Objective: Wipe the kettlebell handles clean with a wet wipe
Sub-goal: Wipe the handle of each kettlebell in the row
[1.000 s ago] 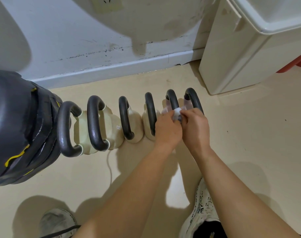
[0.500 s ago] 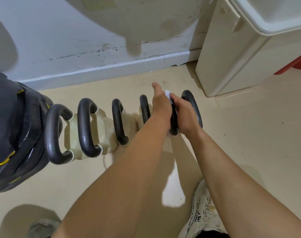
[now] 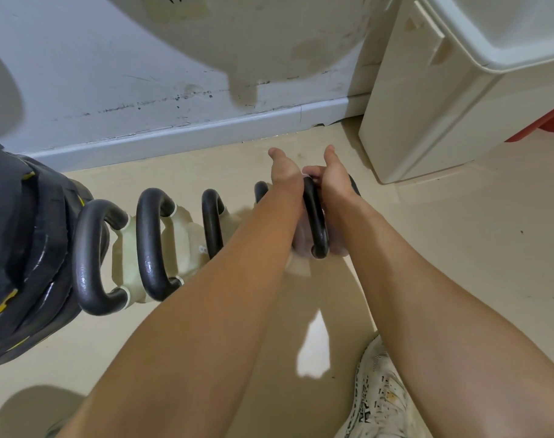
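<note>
Several kettlebells with black handles and cream bodies stand in a row on the floor. Both my hands are at the far end of the fifth kettlebell handle (image 3: pixel 317 216). My left hand (image 3: pixel 283 173) presses against its left side, thumb pointing up and fingers hidden behind the palm. My right hand (image 3: pixel 332 177) curls its fingers over the top of the handle from the right. Only a small white sliver of the wet wipe (image 3: pixel 304 176) shows between the two hands. The last handle (image 3: pixel 354 186) is mostly hidden behind my right wrist.
A dark stack of weight plates (image 3: pixel 23 248) with yellow marks sits left of the row. The grey wall and skirting (image 3: pixel 174 134) run behind. A cream cabinet (image 3: pixel 427 121) stands at the right. My shoe (image 3: pixel 376 396) is at the bottom right.
Both hands have slid from the near part of the fifth handle to its far end. The wipe, plainly seen a second ago, is now almost covered. The camera has leaned forward.
</note>
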Demonstrator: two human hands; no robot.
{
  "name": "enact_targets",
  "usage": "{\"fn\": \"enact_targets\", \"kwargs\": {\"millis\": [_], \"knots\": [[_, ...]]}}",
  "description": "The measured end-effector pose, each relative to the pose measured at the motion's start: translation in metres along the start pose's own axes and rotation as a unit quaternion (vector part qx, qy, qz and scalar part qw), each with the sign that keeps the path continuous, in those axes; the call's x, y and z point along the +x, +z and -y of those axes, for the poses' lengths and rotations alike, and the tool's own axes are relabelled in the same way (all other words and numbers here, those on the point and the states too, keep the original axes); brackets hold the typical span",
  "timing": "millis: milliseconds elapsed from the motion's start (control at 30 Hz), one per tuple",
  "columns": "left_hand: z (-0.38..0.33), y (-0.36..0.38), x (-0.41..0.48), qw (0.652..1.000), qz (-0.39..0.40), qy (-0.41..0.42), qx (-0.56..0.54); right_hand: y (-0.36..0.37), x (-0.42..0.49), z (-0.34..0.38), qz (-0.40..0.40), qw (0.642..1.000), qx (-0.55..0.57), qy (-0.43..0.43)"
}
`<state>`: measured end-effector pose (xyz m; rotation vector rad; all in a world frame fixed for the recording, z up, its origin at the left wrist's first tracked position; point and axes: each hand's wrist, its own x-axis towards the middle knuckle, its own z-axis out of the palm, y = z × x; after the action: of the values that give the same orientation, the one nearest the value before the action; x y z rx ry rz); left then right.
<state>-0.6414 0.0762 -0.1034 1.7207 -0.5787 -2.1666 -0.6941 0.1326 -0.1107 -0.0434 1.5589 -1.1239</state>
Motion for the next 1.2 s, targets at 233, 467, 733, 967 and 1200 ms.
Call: {"fn": "enact_targets", "kwargs": {"millis": [233, 467, 733, 967, 1200], "knots": [[0.001, 0.002, -0.01, 0.993, 0.037, 0.061, 0.091, -0.001, 0.001, -0.008, 0.033, 0.999, -0.002, -0.04], [0.006, -0.011, -0.025, 0.991, 0.03, 0.076, 0.101, -0.008, -0.005, -0.011, 0.036, 0.996, -0.037, -0.075], [0.107, -0.04, -0.036, 0.981, 0.081, 0.175, 0.03, -0.021, -0.053, -0.089, 0.013, 0.971, 0.017, -0.237], [0.137, -0.058, -0.053, 0.925, -0.051, 0.255, 0.276, -0.035, -0.078, -0.119, -0.127, 0.956, -0.065, -0.256], [0.132, -0.061, -0.068, 0.867, -0.122, 0.326, 0.358, -0.053, -0.069, -0.121, -0.148, 0.937, -0.171, -0.266]]}}
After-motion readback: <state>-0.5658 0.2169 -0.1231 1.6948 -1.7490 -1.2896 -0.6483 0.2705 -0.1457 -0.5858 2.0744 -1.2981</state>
